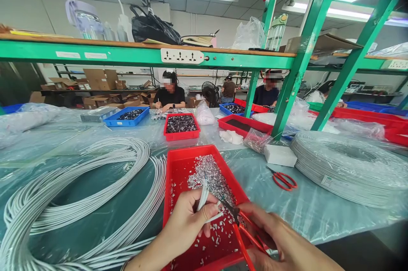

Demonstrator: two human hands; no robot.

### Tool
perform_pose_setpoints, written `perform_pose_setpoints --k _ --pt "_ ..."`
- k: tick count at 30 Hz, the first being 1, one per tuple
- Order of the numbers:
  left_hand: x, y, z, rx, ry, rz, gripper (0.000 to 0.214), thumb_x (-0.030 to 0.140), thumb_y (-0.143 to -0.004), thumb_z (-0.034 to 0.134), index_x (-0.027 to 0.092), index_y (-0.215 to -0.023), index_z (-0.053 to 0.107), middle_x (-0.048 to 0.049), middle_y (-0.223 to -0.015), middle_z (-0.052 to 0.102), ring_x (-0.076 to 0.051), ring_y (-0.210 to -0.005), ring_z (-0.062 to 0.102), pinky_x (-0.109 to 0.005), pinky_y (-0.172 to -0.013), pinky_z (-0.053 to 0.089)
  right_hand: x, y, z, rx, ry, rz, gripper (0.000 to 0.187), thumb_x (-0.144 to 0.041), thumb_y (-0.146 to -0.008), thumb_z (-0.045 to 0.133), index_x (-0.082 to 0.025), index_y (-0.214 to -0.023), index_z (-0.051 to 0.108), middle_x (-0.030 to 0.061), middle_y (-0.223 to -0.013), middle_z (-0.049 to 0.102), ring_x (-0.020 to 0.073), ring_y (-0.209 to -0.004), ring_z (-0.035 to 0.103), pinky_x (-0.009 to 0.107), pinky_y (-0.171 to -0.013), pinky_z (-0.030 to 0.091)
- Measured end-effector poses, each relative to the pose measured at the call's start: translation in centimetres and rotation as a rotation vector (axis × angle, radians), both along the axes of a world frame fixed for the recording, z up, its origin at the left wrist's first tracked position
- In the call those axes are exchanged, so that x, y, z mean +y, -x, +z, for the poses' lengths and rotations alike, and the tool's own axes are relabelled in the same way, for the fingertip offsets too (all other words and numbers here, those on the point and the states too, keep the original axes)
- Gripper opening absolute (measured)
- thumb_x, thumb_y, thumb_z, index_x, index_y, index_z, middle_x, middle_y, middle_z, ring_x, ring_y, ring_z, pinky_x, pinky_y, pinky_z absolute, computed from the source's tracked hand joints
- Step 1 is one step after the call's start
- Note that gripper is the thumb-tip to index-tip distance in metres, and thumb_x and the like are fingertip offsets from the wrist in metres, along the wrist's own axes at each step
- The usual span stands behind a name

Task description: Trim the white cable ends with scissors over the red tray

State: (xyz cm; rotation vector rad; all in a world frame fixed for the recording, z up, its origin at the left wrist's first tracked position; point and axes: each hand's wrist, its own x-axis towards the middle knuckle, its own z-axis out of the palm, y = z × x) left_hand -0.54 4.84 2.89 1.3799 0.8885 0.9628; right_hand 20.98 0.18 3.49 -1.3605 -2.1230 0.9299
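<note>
A: Item one, left hand point(188, 220)?

B: Fingers curled closed, pinching a folded length of white cable point(203, 196) between thumb and forefinger; the cable ends stick up above the knuckles, over the near red tray point(178, 165).

A: Item two, right hand point(280, 237)?

B: Closed around the handles of red-handled scissors point(240, 228). The dark blades point up and to the left, their tips right at the cable beside the left thumb. Whether the blades actually touch the cable cannot be told.

A: Tray contents?

B: Loose heap of small white and grey offcuts point(212, 177), thickest toward the far middle, scattered thinner near the hands.

A: Surroundings, left side?

B: Large loose coils of white cable point(79, 194) lying on the plastic-covered table point(318, 211), just beside the tray.

A: Right side?

B: A second pair of red scissors point(283, 179) lying flat, near a small white box point(279, 155); beyond them a tightly wound spool of pale cable point(347, 165).

A: Farther back?

B: A smaller red tray point(181, 135) of dark parts, a blue tray point(127, 121) likewise, more red trays to the right. Other people sit at the far side of the table, under a green shelf frame point(143, 54) with a white socket strip point(182, 56)
</note>
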Motion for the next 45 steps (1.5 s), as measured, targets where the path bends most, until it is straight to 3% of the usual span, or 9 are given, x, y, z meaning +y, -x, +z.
perform_pose_setpoints --k 7,17,22,28,38,42,45 --pt "-0.5 -0.3 0.6 0.064 -0.044 0.033 0.02 0.034 -0.073 0.059 0.014 -0.071 0.056 0.0079 -0.042 0.041 -0.006 -0.035 0.04 -0.016 -0.038 0.026 -0.3 0.3 -0.4 0.008 -0.1 -0.055 0.054 -0.039 -0.078 0.056 -0.023 -0.128 0.043 0.014 -0.116 0.057 0.0284 -0.097 0.058 0.038 -0.08 0.051" --pt "-0.3 -0.1 -0.2 0.165 -0.098 -0.02 0.021 0.036 -0.08 0.053 0.015 -0.077 0.055 0.0067 -0.045 0.044 -0.006 -0.039 0.043 -0.016 -0.042 0.031 -0.6 0.4 -0.1 -0.053 -0.061 -0.083 0.058 -0.039 -0.076 0.056 -0.018 -0.128 0.043 0.0177 -0.114 0.057 0.0327 -0.102 0.055 0.046 -0.085 0.047" --pt "-0.2 -0.4 -0.3 0.134 -0.105 0.031 0.02 0.034 -0.076 0.058 0.016 -0.071 0.049 0.0075 -0.05 0.044 -0.006 -0.04 0.044 -0.016 -0.041 0.034 -0.9 1.3 0.3 0.019 -0.166 -0.06 0.046 -0.026 -0.073 0.057 -0.022 -0.119 0.051 0.0127 -0.101 0.065 0.0297 -0.087 0.062 0.041 -0.073 0.052" --pt "-0.4 -0.8 0.0 0.094 -0.071 0.08 0.02 0.03 -0.074 0.06 0.016 -0.069 0.047 0.0081 -0.05 0.044 -0.005 -0.038 0.044 -0.014 -0.039 0.033 -0.9 2.6 0.6 0.053 -0.237 -0.068 0.047 -0.025 -0.075 0.055 -0.019 -0.121 0.047 0.0087 -0.082 0.066 0.0257 -0.073 0.062 0.037 -0.067 0.052" --pt "0.0 0.4 0.0 -0.16 0.071 -0.039 0.039 0.048 -0.064 0.068 0.016 -0.067 0.047 0.0082 -0.047 0.043 -0.003 -0.03 0.038 -0.012 -0.03 0.024 0.6 1.0 -1.0 0.208 -0.045 -0.124 0.045 -0.037 -0.077 0.058 -0.02 -0.119 0.051 0.0094 -0.092 0.063 0.0245 -0.085 0.057 0.033 -0.076 0.048" --pt "-0.5 0.3 0.2 -0.018 0.047 -0.057 0.032 0.043 -0.068 0.066 0.015 -0.068 0.051 0.0071 -0.047 0.044 -0.004 -0.033 0.042 -0.013 -0.033 0.027 1.9 2.0 -0.9 0.53 0.082 -0.121 0.039 -0.038 -0.076 0.062 -0.019 -0.109 0.055 0.0011 -0.071 0.057 0.0153 -0.061 0.051 0.029 -0.065 0.048" --pt "-0.9 -0.2 0.2 0.134 -0.045 -0.034 0.025 0.038 -0.074 0.061 0.015 -0.068 0.054 0.0069 -0.046 0.044 -0.005 -0.036 0.042 -0.015 -0.037 0.031 2.3 3.3 -0.1 0.754 0.174 -0.078 0.022 -0.036 -0.071 0.068 -0.018 -0.084 0.062 -0.0086 -0.048 0.039 0.0063 -0.04 0.03 0.02 -0.045 0.037"
